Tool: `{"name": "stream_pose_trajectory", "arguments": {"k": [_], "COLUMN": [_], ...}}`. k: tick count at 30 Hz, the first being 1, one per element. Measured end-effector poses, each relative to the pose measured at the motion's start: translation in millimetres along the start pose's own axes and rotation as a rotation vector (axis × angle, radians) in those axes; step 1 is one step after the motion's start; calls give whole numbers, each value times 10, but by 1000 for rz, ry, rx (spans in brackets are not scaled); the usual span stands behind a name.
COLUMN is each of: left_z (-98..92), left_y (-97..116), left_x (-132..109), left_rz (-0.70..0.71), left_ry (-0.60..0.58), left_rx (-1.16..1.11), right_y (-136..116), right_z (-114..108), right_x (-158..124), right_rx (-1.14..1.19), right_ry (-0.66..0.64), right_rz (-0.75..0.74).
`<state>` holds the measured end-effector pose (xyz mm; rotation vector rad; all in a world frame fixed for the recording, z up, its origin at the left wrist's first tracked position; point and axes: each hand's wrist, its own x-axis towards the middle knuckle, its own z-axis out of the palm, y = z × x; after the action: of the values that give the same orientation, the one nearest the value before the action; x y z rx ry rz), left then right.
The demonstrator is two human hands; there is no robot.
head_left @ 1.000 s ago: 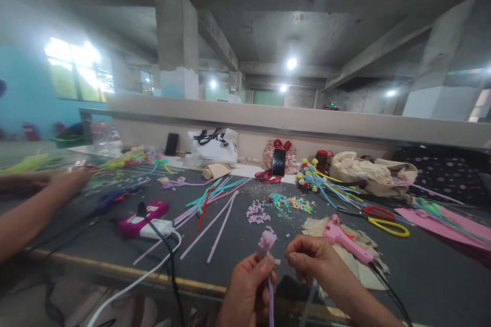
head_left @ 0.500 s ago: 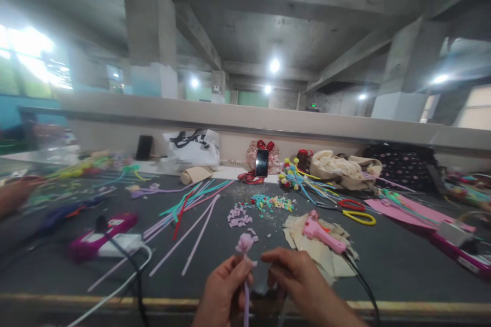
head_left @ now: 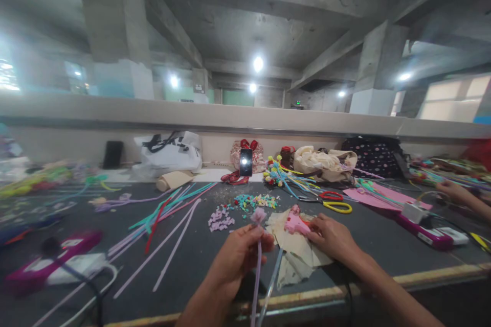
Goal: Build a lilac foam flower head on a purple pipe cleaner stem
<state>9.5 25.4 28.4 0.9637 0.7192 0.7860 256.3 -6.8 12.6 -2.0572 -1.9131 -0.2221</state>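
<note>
My left hand (head_left: 245, 248) is closed around a lilac pipe cleaner stem (head_left: 257, 281), which hangs down toward the table edge. At its top, just above my fingers, sits a small fluffy lilac flower (head_left: 258, 215). My right hand (head_left: 332, 235) has its fingers on the handle of a pink glue gun (head_left: 295, 222), which lies on crumpled cream cloth (head_left: 295, 265). A long clear rod (head_left: 271, 286) runs from beside the gun toward the front edge. Lilac cut pieces (head_left: 221, 220) lie in a pile beyond my left hand.
Turquoise and yellow bits (head_left: 257, 203), scissors (head_left: 335, 203) and loose pipe cleaners (head_left: 174, 250) lie on the dark table. Purple power strips (head_left: 425, 232) with cables stand on both sides. Bags (head_left: 169, 150) and a phone (head_left: 245, 162) line the back. Another person's hand (head_left: 454, 193) is at the right.
My right hand has moved right and forward onto the glue gun's handle. My left hand still holds the lilac stem, slightly farther forward. The view has turned to the right.
</note>
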Motion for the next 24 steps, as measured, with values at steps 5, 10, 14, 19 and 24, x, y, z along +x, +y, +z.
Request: {"name": "stream_pose_trajectory", "arguments": {"k": [5,10,14,19,24], "left_z": [93,124,155,198,230], "left_y": [-8,-109,-147,-183,-206], "left_x": [463,721,780,796,794], "left_rz": [-106,-180,-207,-227,-186], "left_ry": [41,62,68,59,47], "left_rx": [41,64,104,182,198], "right_y": [9,98,198,342,424], "right_z": [63,24,17,37,-20], "right_x": [50,77,73,105,139], "right_rx": [15,143,307,583,882], "right_ry": [-25,-49,-48,-67,-61], "right_rz": [-17,-27,-3,57,114]}}
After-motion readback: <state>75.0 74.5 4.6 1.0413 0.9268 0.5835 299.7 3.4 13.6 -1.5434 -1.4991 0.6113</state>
